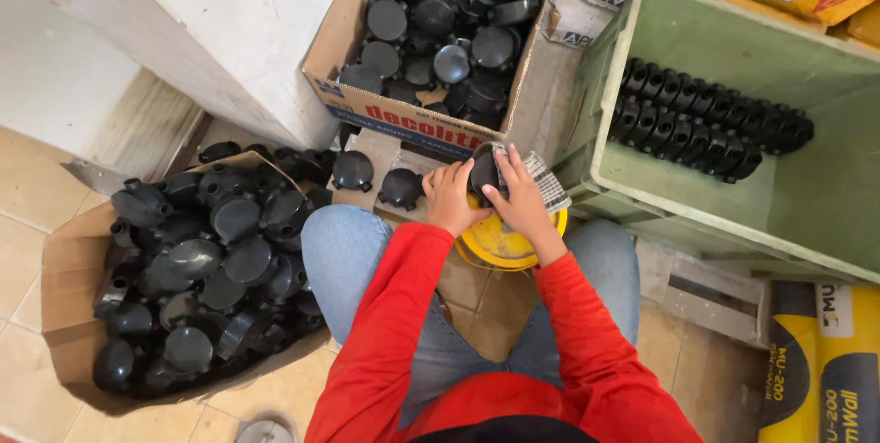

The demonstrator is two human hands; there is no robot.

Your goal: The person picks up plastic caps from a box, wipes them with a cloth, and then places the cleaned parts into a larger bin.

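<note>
I hold a black round junction box between my knees, just above a yellow round lid that sits low between my legs. My left hand curls around its left side, fingers closed on it, and my right hand grips it from the right with fingers spread over the top, pressing a grey strip of sandpaper-like sheet against it. The box is mostly covered by my hands, so I cannot tell which way its spouts point or how its long axis lies; only its dark domed face shows, turned up and away from me. Two like pieces lie just left on the cardboard. A torn carton of them sits at my left, another carton ahead, and a green crate at my right holds neat rows.
</note>
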